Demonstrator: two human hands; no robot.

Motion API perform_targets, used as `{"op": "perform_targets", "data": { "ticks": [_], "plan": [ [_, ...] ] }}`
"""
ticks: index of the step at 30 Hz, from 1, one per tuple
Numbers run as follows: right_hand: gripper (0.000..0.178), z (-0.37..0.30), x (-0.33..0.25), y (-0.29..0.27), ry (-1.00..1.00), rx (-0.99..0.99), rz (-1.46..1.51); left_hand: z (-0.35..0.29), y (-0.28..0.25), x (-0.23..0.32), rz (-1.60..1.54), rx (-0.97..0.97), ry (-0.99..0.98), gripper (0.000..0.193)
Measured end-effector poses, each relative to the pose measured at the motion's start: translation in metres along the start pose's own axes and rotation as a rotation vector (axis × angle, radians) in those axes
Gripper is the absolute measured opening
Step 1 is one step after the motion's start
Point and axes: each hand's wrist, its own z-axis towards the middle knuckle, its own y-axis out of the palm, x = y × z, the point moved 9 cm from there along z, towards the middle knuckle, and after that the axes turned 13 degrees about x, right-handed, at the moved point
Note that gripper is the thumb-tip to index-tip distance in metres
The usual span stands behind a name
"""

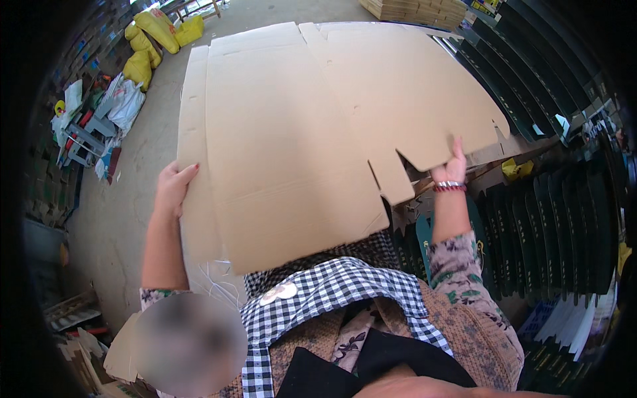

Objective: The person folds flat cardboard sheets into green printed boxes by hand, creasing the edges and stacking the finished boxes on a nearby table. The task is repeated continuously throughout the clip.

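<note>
The supporting surface is a grey, smooth floor (109,225), marked with stains. Along its far left side, yellow sacks (158,30) rest in a row, some slumped against one another. Nearer, a white plastic bag (127,105) lies beside a grey frame-like item (83,146); their lower contact with the floor is partly obscured by clutter. Thin white strands (219,286) lie loose at the lower centre. Flat brown cardboard (418,10) is stacked at the far end; its base is hidden.
</note>
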Motion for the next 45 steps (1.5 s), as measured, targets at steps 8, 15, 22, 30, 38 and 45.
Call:
{"op": "perform_targets", "data": {
  "ticks": [8, 15, 22, 30, 38, 45],
  "plan": [
    [0.051, -0.124, 0.042, 0.128, 0.081, -0.415, -0.156, 0.012, 0.087, 0.023, 0.469, 0.311, 0.593, 0.042],
    [0.050, -0.102, 0.062, 0.107, -0.351, -0.878, -1.310, -0.022, 0.103, 0.043, 0.212, -0.274, 0.582, 0.049],
    [0.049, -0.060, 0.083, 0.078, -0.141, -0.497, -1.572, -0.059, 0.097, 0.066, 0.590, -0.431, 0.588, 0.056],
    [0.052, -0.062, 0.116, 0.077, 0.132, -0.463, -0.686, -0.063, 0.095, 0.049, 0.312, 0.032, 0.688, 0.011],
    [0.045, -0.064, 0.121, 0.072, 0.133, -0.296, -0.676, -0.114, 0.110, 0.034, 0.633, 0.163, 0.974, 0.042],
    [0.042, -0.065, 0.127, 0.062, 0.217, -0.302, -0.629, -0.147, 0.121, 0.029, 0.954, -0.180, 1.149, 0.079]
  ]
}}
